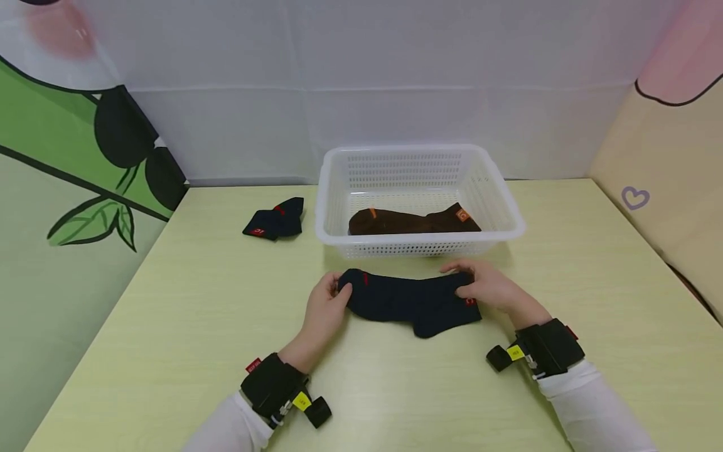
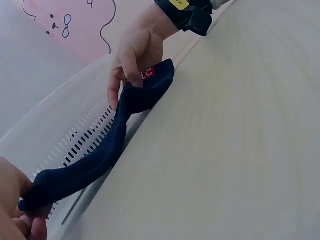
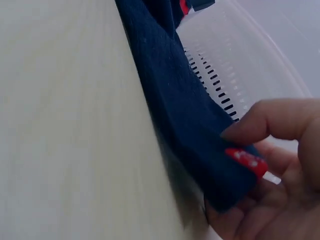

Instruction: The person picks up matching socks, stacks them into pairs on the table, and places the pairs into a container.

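Observation:
A navy sock (image 1: pixel 409 300) with red marks is stretched sideways between both hands, in front of the basket. My left hand (image 1: pixel 326 307) pinches its toe end between thumb and fingers. At the cuff, beside the red logo, my right hand (image 1: pixel 494 289) grips the cloth, thumb on top and fingers behind. The right wrist view shows the cuff of the navy sock (image 3: pixel 195 135) between that thumb and fingers. In the left wrist view the sock (image 2: pixel 105 155) hangs in a slight curve from one hand to the other.
A white perforated basket (image 1: pixel 420 247) stands at the back of the table, with brown socks (image 1: pixel 412 222) lying inside. Left of it, another navy sock (image 1: pixel 275 220) lies folded on the pale wooden table (image 1: pixel 198 301). A white curtain-like wall (image 1: pixel 237 125) rises behind.

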Demonstrator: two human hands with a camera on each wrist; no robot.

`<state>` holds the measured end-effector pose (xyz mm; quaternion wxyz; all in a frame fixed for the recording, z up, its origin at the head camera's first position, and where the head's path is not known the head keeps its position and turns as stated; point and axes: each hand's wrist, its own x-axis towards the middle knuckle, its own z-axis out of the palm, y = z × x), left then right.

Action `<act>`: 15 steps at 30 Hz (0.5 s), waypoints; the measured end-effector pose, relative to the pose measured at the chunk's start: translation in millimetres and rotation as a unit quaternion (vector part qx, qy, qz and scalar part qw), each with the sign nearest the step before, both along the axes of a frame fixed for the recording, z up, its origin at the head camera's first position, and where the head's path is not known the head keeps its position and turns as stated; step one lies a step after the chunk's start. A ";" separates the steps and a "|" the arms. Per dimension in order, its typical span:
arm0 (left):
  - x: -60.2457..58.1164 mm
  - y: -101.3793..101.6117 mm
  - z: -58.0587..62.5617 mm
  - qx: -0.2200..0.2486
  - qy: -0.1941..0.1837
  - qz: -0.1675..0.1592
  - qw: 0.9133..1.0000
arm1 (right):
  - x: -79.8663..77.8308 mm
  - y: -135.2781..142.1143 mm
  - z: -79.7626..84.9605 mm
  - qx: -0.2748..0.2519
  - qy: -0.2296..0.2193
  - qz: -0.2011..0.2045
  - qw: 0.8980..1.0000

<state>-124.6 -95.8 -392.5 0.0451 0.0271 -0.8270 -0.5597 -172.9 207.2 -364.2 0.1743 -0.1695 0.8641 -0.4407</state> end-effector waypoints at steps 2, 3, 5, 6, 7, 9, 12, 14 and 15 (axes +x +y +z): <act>-1.2 -1.6 -1.1 -0.040 -0.001 -0.007 0.999 | -1.7 1.7 0.3 0.019 0.013 -0.015 1.000; -1.4 -2.3 -1.1 -0.055 -0.001 -0.014 0.998 | -2.4 2.5 0.3 0.026 0.016 -0.023 0.999; -1.9 -3.2 -1.0 -0.080 0.000 -0.027 0.996 | -3.5 3.6 0.1 0.041 0.021 -0.040 0.998; -2.1 -3.6 -1.2 -0.088 0.002 -0.033 0.996 | -4.0 3.9 0.0 0.047 0.022 -0.048 0.998; -2.3 -4.0 -1.2 -0.091 0.003 -0.039 0.995 | -4.2 3.9 0.0 0.054 0.024 -0.053 0.997; -2.5 -4.4 -1.5 -0.094 0.004 -0.044 0.995 | -4.6 4.0 -0.1 0.063 0.024 -0.065 0.996; -3.2 -5.2 -3.0 -0.109 0.010 -0.042 0.993 | -4.6 3.8 -0.1 0.072 0.029 -0.081 0.994; -3.9 -6.2 -3.9 -0.124 0.015 -0.038 0.991 | -4.5 3.8 -0.3 0.078 0.031 -0.091 0.992; -4.2 -6.7 -4.1 -0.129 0.015 -0.036 0.991 | -4.7 3.9 -0.7 0.080 0.031 -0.096 0.992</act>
